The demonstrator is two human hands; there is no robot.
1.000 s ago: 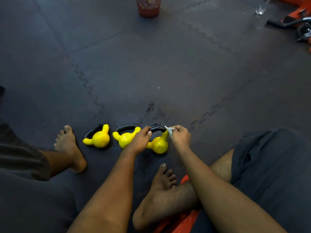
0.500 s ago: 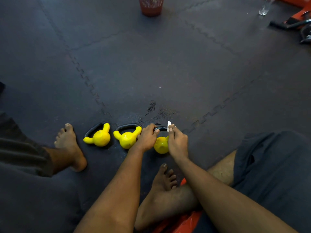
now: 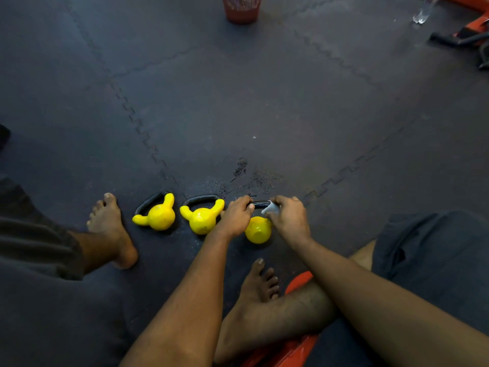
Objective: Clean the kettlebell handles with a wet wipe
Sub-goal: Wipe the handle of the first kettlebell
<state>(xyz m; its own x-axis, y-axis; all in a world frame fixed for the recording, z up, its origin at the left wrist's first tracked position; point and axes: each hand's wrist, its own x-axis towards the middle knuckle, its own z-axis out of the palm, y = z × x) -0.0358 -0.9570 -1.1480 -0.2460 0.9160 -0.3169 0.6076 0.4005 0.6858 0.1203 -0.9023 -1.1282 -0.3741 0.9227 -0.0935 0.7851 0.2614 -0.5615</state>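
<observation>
While my left hand [image 3: 235, 217] curls round one end of the handle [image 3: 260, 203] of the rightmost kettlebell [image 3: 258, 230], lying on the floor mat [image 3: 264, 115], my right hand [image 3: 289, 221] pinches the wet wipe [image 3: 270, 209] against the bar. Wiping is under way; next, I reckon, a firm rub along it.

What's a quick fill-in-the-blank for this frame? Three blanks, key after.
1. The mat holds ___ yellow kettlebells.
2. The left hand grips the handle of the ___ kettlebell.
3. The right hand holds a ___ against that handle.
Missing: three; rightmost; wet wipe.
</observation>
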